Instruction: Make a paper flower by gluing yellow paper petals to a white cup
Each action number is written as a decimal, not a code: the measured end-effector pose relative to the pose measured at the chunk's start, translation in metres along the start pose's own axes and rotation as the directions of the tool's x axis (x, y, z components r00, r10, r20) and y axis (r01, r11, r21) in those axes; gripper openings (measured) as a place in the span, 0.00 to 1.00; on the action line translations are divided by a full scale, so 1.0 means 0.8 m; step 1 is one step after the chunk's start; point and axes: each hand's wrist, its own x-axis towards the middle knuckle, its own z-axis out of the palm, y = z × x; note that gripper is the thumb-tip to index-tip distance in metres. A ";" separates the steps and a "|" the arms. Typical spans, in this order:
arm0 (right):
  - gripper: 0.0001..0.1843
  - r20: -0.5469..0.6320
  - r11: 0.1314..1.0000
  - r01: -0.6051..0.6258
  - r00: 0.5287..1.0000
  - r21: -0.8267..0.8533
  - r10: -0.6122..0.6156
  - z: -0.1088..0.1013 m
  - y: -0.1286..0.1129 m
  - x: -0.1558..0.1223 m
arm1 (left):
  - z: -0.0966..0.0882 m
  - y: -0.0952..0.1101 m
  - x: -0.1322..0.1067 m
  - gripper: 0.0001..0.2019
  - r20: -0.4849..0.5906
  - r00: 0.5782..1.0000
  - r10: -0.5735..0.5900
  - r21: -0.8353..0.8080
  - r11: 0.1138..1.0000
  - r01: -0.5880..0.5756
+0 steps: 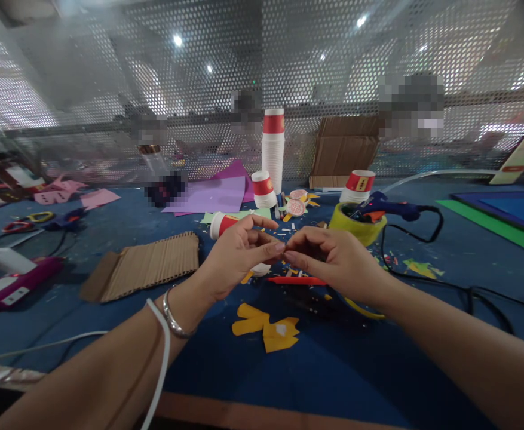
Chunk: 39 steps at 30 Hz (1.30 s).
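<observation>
My left hand (244, 251) and my right hand (324, 254) meet at the fingertips above the middle of the table. Both pinch, thumb against finger; anything between the tips is too small or hidden to name. Below them lies a yellow paper cutout (282, 333) with a small whitish patch on it. A red pen (297, 280) rests on the table just under my right fingers. Behind my left hand a red and white paper cup (220, 225) lies on its side, partly covered. Small paper scraps are scattered beneath both hands.
A blue glue gun (391, 207) rests on a yellow tape roll (360, 226), its black cord running right. Corrugated cardboard (154, 263) lies left. Stacked paper cups (273, 155) stand at the back before a perforated metal screen (208, 89). A white cable (161, 370) crosses my left forearm.
</observation>
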 end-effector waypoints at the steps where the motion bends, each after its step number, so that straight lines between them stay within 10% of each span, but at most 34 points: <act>1: 0.08 0.002 1.000 0.000 1.000 -0.005 0.000 0.000 0.000 0.000 | 0.000 0.000 0.000 0.23 -0.003 1.000 0.001 -0.004 1.000 -0.001; 39: 0.11 -0.006 0.987 -0.064 0.998 0.148 0.065 -0.005 0.003 0.001 | -0.002 0.003 0.002 0.30 -0.014 1.000 -0.009 -0.143 0.990 0.007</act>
